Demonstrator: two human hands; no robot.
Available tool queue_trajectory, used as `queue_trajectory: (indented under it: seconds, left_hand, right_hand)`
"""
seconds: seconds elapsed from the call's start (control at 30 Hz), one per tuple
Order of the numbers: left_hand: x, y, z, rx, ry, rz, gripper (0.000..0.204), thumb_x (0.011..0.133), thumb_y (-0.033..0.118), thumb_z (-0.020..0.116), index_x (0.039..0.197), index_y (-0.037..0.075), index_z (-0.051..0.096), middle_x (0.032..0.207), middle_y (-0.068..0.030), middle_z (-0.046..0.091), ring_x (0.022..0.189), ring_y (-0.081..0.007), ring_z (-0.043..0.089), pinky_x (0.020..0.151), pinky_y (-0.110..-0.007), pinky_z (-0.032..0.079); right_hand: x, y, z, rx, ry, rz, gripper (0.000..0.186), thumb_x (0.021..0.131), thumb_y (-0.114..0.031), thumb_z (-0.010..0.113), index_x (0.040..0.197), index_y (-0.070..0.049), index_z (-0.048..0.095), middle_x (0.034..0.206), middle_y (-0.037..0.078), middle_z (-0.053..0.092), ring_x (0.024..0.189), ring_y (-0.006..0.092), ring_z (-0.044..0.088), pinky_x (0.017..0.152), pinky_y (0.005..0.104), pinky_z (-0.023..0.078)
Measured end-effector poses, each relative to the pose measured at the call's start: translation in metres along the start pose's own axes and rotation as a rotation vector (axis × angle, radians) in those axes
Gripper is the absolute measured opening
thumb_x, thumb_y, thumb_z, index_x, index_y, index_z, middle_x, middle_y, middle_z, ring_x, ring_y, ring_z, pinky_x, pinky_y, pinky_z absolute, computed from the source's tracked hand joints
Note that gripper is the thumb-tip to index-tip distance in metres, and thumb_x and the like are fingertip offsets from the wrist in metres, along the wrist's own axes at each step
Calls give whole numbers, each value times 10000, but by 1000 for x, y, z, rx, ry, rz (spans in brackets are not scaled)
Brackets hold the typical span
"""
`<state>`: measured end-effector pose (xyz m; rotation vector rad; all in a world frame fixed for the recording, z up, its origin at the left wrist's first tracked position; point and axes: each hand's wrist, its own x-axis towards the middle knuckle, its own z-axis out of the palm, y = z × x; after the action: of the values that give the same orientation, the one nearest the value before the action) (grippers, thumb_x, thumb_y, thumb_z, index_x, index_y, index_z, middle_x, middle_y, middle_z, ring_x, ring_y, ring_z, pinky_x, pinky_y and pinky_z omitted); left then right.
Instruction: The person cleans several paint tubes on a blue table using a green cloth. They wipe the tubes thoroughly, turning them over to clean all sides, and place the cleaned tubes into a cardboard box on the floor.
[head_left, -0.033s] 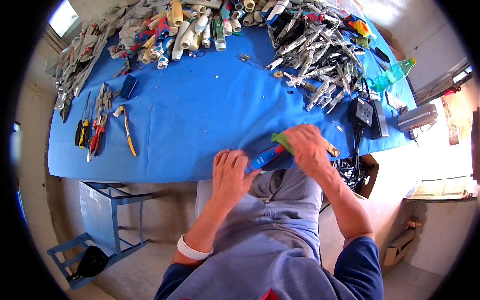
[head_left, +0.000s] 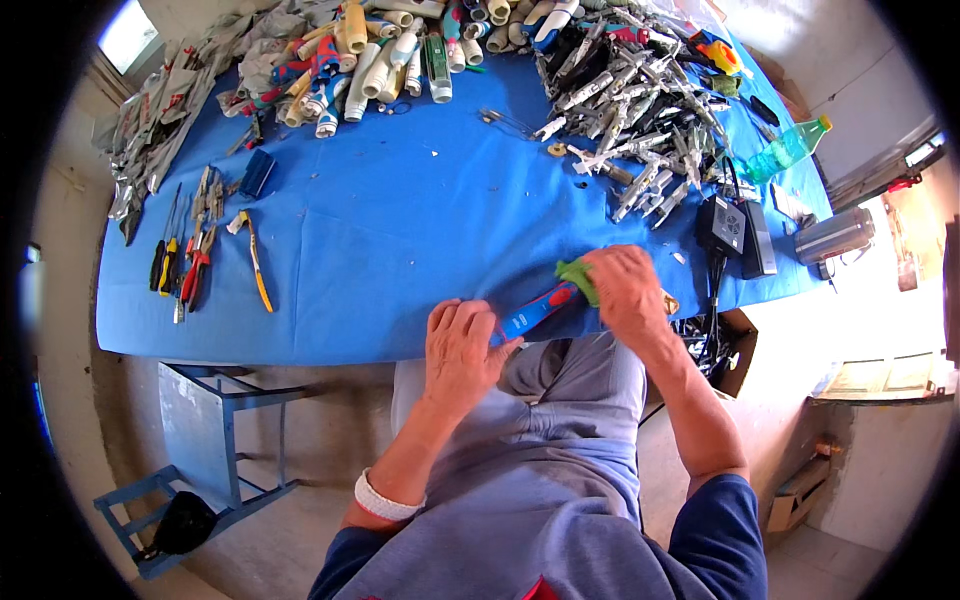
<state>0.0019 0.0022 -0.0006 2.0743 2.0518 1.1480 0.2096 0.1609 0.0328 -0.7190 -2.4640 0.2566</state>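
My left hand [head_left: 460, 350] is closed around the lower end of a blue and red handle [head_left: 530, 315], which looks like an electric toothbrush handle. The handle slants up to the right over the table's near edge. At its red upper end, my right hand [head_left: 628, 290] pinches a crumpled green cloth [head_left: 576, 280]. The cloth is at or just beyond the handle's tip; whether they touch I cannot tell. Beside my right hand lies a brownish-gold piece [head_left: 670, 302], mostly hidden behind it.
Toothbrush handles [head_left: 375, 75] are heaped at the back, with a pile of grey-and-black inner parts [head_left: 640, 110] at right. Left lie screwdrivers [head_left: 168, 265], red pliers [head_left: 198, 265] and a yellow toothbrush [head_left: 257, 262]. A power adapter [head_left: 722, 225], green bottle [head_left: 790, 150] and metal mug [head_left: 835, 237] stand right.
My right hand has shifted slightly right with the green cloth, uncovering more of the handle's red end. My left hand and the handle stay in place.
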Motion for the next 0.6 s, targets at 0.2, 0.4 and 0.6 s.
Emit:
queue_trajectory:
  seconds: [0.2,0.4,0.6]
  left_hand:
    - [-5,-4,-1,29,14,-1,413,759,304,808,978,33,587,992,-117,611,933,-348,593,889,-474,435]
    - [-3,0,-4,-8,-2,-14,439,725,284,820,1014,41,595,1033,-125,605,992,-350,566,867,-478,430]
    - [0,-6,0,59,29,27,419,803,369,784,982,39,598,1045,-130,597,1030,-364,569,917,-488,443]
  right_hand:
    - [1,-32,0,99,85,8,210,916,-46,593,1110,-14,667,1060,138,690,1006,341,638,916,432,484]
    - [13,-92,25,264,-11,-171,387,750,-31,645,1136,-32,634,1116,135,678,1065,326,623,955,446,463]
    - [4,-10,15,14,124,-41,294,773,-29,625,1064,-30,664,1054,144,699,1048,335,639,936,456,477]
